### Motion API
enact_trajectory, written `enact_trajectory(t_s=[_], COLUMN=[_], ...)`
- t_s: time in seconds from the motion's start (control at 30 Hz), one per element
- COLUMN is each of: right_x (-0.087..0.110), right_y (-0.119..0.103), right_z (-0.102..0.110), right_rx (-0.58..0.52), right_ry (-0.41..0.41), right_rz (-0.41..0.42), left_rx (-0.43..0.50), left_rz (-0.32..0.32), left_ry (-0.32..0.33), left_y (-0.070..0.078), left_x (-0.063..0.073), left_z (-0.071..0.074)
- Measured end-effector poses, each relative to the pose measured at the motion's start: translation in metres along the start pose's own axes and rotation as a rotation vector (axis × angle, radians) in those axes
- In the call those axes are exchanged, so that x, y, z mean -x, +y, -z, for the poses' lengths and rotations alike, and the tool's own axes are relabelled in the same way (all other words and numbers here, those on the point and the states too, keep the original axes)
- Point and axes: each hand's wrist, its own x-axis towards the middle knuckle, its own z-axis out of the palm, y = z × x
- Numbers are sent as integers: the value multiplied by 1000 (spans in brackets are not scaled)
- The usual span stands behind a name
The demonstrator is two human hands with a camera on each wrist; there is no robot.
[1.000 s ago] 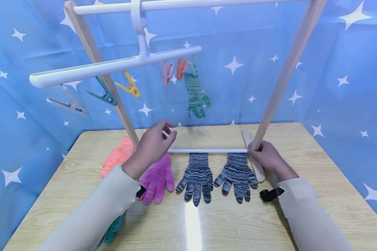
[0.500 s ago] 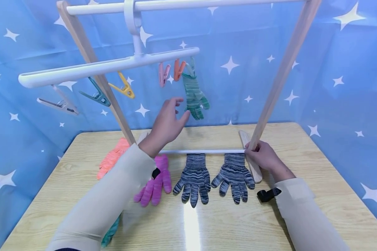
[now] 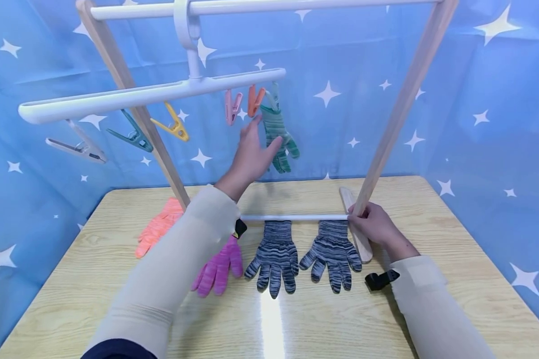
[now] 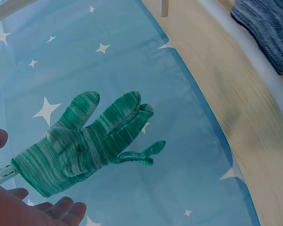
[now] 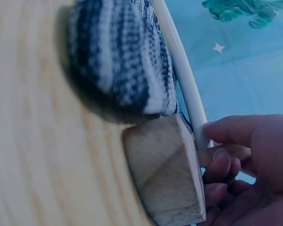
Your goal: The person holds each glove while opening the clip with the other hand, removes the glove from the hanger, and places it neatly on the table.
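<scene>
A green striped glove (image 3: 276,134) hangs by its cuff from a pale green clothespin (image 3: 273,97) at the right end of a white hanger (image 3: 152,92). My left hand (image 3: 253,152) is raised beside this glove, thumb and fingers spread; in the left wrist view there is a gap between fingers and knit. My right hand (image 3: 375,224) grips the foot of the rack's right wooden post (image 3: 400,114), close to the white lower bar (image 3: 314,217). Two dark striped gloves (image 3: 276,257) lie on the table by that bar. A magenta glove (image 3: 220,269) is partly hidden by my left sleeve.
Pink (image 3: 232,107), orange (image 3: 255,99), yellow (image 3: 174,124), teal (image 3: 132,134) and grey (image 3: 78,147) clothespins hang from the hanger. An orange glove (image 3: 159,227) lies on the table (image 3: 341,324) at the left. A starry blue curtain (image 3: 341,134) stands behind.
My left hand has moved up and to the right, from above the lower bar to beside the hanging green glove. My right hand stays on the post.
</scene>
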Motion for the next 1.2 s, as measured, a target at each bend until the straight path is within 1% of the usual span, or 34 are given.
enact_trajectory(t_s=[0.13,0.33,0.4,0.5,0.6,0.7,0.8,0.93,1.0,1.1,1.2], right_x=[-1,-1,-1,-1,-2,-3,-3,-3,-3,-3,-2], right_y=[2,3,3,3,4,5,5,4,4,4,5], right_z=[-1,0,0,1,1,1,0,-1,-1,-1,-1], right_rx=[2,12,12,12,10,9,7,5,8,17,24], right_ry=[5,5,2,0,0,0,2,1,3,7,9], right_rz=[2,-2,-5,-9,-6,-4,-2,-8,-11,-10,-10], left_rx=[29,90,106,134,144,162,182,231,253,292,333], left_rz=[7,47,48,41,37,29,18,-7,-13,-14,-9], left_ry=[18,-19,-24,-16,4,42,93,167,191,205,200], left_y=[5,10,12,15,18,21,23,25,26,29,32], left_x=[-9,-18,-20,-23,-23,-23,-23,-22,-21,-20,-20], left_z=[-5,-11,-12,-12,-12,-15,-17,-18,-19,-20,-22])
